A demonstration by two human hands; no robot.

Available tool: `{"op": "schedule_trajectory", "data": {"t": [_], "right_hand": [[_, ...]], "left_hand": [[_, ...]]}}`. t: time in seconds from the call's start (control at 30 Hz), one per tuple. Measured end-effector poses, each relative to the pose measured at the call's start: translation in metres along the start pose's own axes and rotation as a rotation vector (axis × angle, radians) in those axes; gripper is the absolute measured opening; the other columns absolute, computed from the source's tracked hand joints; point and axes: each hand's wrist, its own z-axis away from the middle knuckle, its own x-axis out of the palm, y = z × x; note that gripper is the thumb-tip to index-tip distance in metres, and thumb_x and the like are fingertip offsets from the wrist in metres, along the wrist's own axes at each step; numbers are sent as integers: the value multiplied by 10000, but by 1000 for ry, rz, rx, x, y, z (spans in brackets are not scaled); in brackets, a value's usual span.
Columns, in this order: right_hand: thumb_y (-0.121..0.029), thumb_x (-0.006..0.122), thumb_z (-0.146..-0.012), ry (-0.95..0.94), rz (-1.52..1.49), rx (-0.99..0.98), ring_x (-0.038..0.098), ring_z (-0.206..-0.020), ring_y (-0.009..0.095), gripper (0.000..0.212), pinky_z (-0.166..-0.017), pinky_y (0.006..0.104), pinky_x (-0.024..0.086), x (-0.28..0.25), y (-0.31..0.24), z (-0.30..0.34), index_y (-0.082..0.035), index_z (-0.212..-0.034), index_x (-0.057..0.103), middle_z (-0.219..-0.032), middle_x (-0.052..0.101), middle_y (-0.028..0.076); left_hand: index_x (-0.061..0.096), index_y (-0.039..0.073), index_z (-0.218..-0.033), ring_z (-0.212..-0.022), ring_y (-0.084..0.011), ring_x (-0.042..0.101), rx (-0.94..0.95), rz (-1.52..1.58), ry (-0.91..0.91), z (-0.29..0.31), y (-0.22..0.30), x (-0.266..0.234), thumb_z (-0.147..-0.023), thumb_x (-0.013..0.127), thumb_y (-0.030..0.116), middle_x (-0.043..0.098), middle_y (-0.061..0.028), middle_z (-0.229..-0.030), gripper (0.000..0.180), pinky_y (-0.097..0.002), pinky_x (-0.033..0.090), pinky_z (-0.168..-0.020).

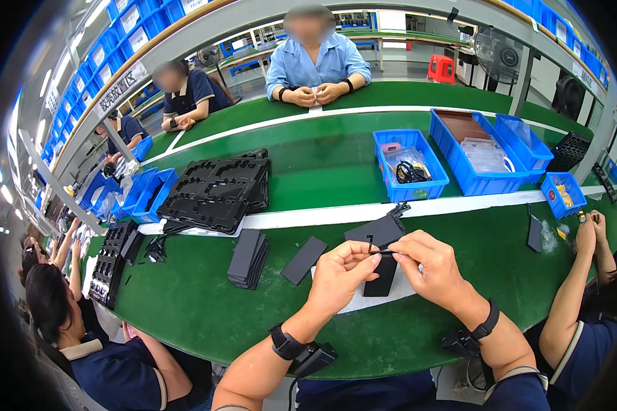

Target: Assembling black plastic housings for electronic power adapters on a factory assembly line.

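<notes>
My left hand (pixel 343 270) pinches one end of a thin black strip (pixel 384 251), and the fingertips of my right hand (pixel 426 264) close on its other end. A small bent tip of the strip sticks up by my left fingers. Just below both hands, a black rectangular case (pixel 381 279) stands on a white sheet (pixel 353 301), partly hidden by my fingers. Behind the hands lies another flat black case (pixel 375 231). One more black panel (pixel 304 260) rests left of my left hand, beside a stack of similar panels (pixel 247 259).
Black trays (pixel 216 188) are piled at the far left. Blue bins (pixel 410 166) with cables and clear bags stand across the green table (pixel 301 164). A co-worker's hands (pixel 589 233) are at the right, near a black panel (pixel 534 231); another person sits opposite.
</notes>
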Motion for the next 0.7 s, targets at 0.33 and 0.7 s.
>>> {"op": "schedule_trajectory", "data": {"t": [0.33, 0.7], "right_hand": [[71, 634, -681, 30, 222, -252, 628, -721, 277, 258, -598, 335, 521, 9, 8, 3, 19, -934, 640, -897, 611, 131], [-77, 645, -836, -120, -330, 485, 612, -602, 102, 129, -537, 276, 507, -8, 2, -1, 35, -886, 686, -764, 662, 87]], "left_hand": [[617, -4, -1022, -876, -118, 621, -37, 90, 18, -3, -4, -1, -897, 591, 61, 643, -76, -978, 143, -310, 572, -775], [618, -5, -1041, -894, -115, 616, 39, 144, 14, 0, -10, 12, -906, 584, 70, 641, -69, -994, 158, -280, 570, -772]]}}
